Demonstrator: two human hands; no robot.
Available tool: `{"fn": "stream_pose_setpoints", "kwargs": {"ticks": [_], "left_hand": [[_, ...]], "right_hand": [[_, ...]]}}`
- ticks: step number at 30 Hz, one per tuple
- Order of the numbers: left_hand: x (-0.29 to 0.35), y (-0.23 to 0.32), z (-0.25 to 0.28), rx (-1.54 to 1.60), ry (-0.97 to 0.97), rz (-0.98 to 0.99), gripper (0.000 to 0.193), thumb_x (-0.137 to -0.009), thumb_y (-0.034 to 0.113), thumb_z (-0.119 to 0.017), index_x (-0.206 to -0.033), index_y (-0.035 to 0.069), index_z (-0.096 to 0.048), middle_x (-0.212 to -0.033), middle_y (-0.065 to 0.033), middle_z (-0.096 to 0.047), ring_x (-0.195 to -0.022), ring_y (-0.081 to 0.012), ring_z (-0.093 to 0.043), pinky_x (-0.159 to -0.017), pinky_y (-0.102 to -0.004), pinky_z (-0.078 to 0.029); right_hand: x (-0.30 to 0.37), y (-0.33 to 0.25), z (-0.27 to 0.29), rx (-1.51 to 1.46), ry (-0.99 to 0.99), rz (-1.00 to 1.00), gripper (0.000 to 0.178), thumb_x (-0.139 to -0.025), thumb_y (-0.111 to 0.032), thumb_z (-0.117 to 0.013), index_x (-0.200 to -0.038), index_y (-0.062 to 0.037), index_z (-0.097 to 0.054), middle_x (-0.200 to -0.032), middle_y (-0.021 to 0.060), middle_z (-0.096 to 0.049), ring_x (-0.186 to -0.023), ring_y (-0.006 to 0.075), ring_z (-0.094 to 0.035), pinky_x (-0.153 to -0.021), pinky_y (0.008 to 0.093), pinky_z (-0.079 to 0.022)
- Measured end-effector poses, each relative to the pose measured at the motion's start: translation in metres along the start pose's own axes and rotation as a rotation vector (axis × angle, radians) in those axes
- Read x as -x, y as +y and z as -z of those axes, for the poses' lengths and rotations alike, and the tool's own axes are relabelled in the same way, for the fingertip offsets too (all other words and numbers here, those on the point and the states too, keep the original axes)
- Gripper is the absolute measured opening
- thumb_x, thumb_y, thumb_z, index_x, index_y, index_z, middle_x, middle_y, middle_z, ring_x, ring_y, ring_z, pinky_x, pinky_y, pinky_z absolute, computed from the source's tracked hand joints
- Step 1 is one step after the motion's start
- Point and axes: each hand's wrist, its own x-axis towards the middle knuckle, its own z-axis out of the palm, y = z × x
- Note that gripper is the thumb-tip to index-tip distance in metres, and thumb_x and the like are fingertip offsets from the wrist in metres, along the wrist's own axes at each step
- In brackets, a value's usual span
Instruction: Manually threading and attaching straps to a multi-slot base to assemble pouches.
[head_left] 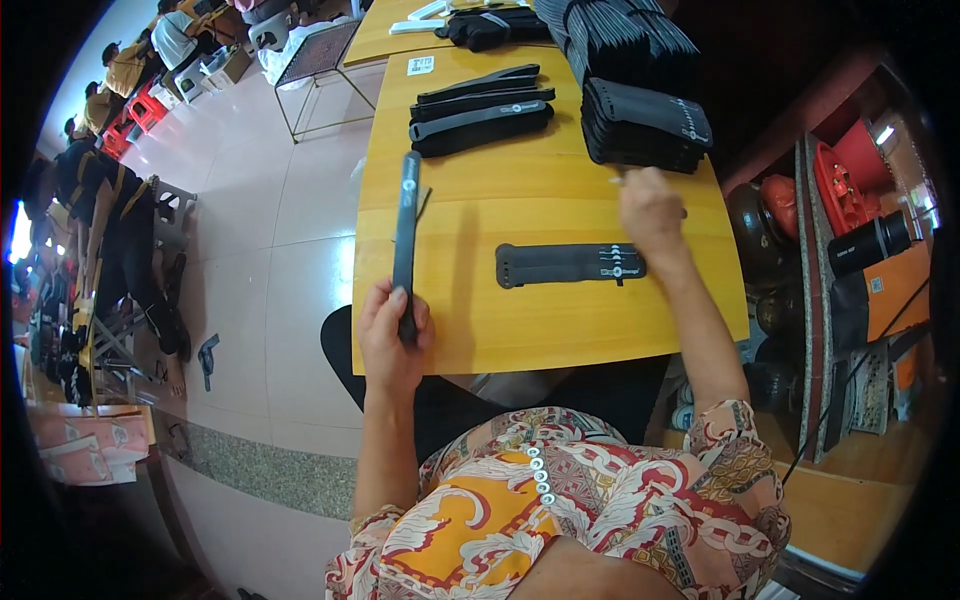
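My left hand (392,325), fingers wrapped around its lower end, holds a long narrow black strap (405,235) upright at the table's left edge. A thin dark strip sticks out beside the strap. My right hand (652,212) is closed just in front of a stack of black flat pieces (645,125). A small pale tip shows by its fingers, but what it grips I cannot make out. Between my hands, a flat black piece (565,265) with white print at its right end lies on the yellow table (480,335).
Several folded black straps (480,115) lie at the table's far left. A taller pile of black pieces (620,40) stands at the back right. Left of the table is a dark-topped metal stool (318,55). Shelves with a red basin (845,185) stand at right. Other people sit at far left.
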Motion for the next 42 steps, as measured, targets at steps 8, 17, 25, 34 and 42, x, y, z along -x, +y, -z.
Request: {"fn": "stream_pose_setpoints", "kwargs": {"ticks": [8,17,25,34,42], "left_hand": [[-0.027,-0.016,0.000,0.183,0.161,-0.050,0.027,-0.095,0.031,-0.035,-0.094,0.007,-0.047,-0.062,-0.0068,-0.046,-0.047,-0.0151,-0.040,-0.042,-0.0260,-0.033],[-0.030,-0.022,0.006,0.257,0.090,-0.039,0.036,-0.095,0.031,-0.033,-0.110,0.003,-0.049,-0.062,-0.0059,-0.047,-0.051,-0.0153,-0.043,-0.045,-0.0255,-0.036],[-0.030,-0.018,0.004,0.248,0.000,0.042,0.038,-0.095,0.032,-0.031,-0.109,0.001,-0.048,-0.060,-0.0060,-0.046,-0.044,-0.0156,-0.039,-0.043,-0.0262,-0.032],[-0.030,-0.019,0.001,0.262,0.034,0.044,0.029,-0.095,0.029,-0.036,-0.098,0.003,-0.049,-0.059,-0.0086,-0.049,-0.044,-0.0140,-0.042,-0.041,-0.0237,-0.035],[-0.028,-0.021,-0.001,0.132,0.047,-0.045,0.035,-0.095,0.028,-0.036,-0.105,-0.002,-0.052,-0.060,-0.0074,-0.049,-0.050,-0.0125,-0.043,-0.046,-0.0238,-0.035]], "right_hand": [[-0.028,-0.072,-0.037,-0.136,-0.327,0.041,0.016,-0.080,-0.010,-0.049,-0.078,-0.0001,-0.061,-0.081,0.0178,-0.057,-0.072,0.0334,-0.062,-0.062,0.0416,-0.050],[-0.034,-0.078,-0.022,-0.193,-0.398,-0.067,0.021,-0.085,-0.020,-0.052,-0.084,-0.0008,-0.061,-0.080,0.0184,-0.057,-0.074,0.0343,-0.059,-0.065,0.0427,-0.048],[-0.017,-0.133,0.035,-0.756,-0.274,0.128,0.011,-0.082,-0.005,-0.054,-0.090,0.0012,-0.058,-0.079,0.0170,-0.057,-0.072,0.0336,-0.057,-0.063,0.0382,-0.046],[0.019,-0.199,0.053,-1.053,-0.269,0.040,0.011,-0.074,0.001,-0.059,-0.084,-0.0007,-0.054,-0.075,0.0163,-0.054,-0.070,0.0347,-0.055,-0.060,0.0413,-0.044],[0.024,-0.209,0.048,-1.020,-0.246,0.036,0.012,-0.074,0.001,-0.058,-0.085,0.0000,-0.054,-0.074,0.0160,-0.053,-0.069,0.0349,-0.055,-0.059,0.0421,-0.044]]}}
